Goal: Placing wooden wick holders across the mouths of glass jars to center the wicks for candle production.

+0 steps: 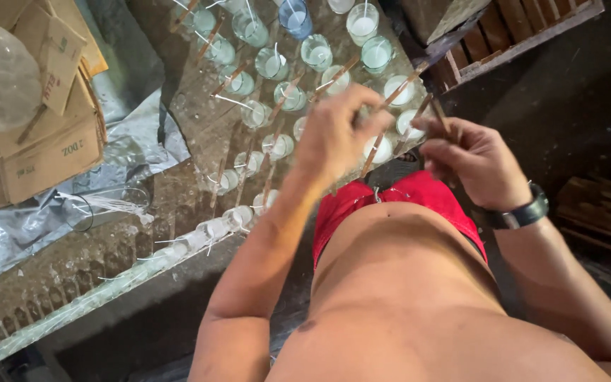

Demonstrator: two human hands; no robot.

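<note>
Left fingers: left hand (334, 134) curled, tips pinched together on a thin wooden stick (373, 157) that slants down over the glasses.
Right fingers: right hand (472, 161) closed round a bundle of thin brown sticks (438, 115); black wristwatch (520, 213) on that wrist.
Glasses: small clear glasses (275, 65) filled with white wax, in slanting rows; white wicks stand up, sticks lie across several rims. One blue glass (295, 15) at the far end.
Bench: rough grey surface (51, 276), crusted and wax-spattered; its near edge runs diagonally, just beside the person's waist.
Open room: bare bench to the left of the rows; dark floor on the right.
Wrap: crumpled silver sheet (136, 127) left of the glasses.
Packages: brown cardboard boxes (47, 141), flat-sided with dark print, stacked at far left.
Crate: wooden slatted crate (518, 28), top right.
</note>
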